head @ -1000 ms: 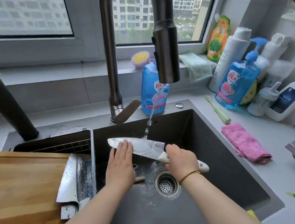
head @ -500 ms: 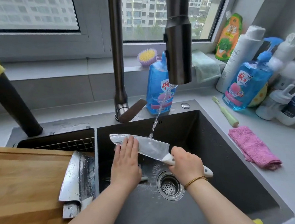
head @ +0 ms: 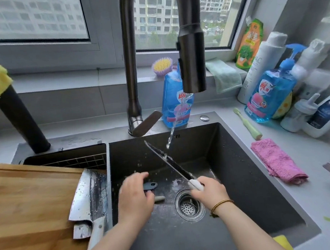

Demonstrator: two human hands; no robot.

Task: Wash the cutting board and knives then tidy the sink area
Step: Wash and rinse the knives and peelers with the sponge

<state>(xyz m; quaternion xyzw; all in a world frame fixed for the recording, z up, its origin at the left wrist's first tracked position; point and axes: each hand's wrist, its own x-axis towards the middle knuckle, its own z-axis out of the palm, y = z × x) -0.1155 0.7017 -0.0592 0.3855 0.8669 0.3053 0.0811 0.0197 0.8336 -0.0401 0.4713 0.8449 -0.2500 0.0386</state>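
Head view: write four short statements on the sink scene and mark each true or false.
1. The right hand grips the knife by its white handle. True.
2. The faucet is off. False: water runs from the faucet onto the blade.
3. The cleaver lies in the sink. False: it rests on the cutting board.
4. The pink cloth lies on the counter, right of the sink. True.

The left hand half-hides a dark object; the cutting board is cropped left.
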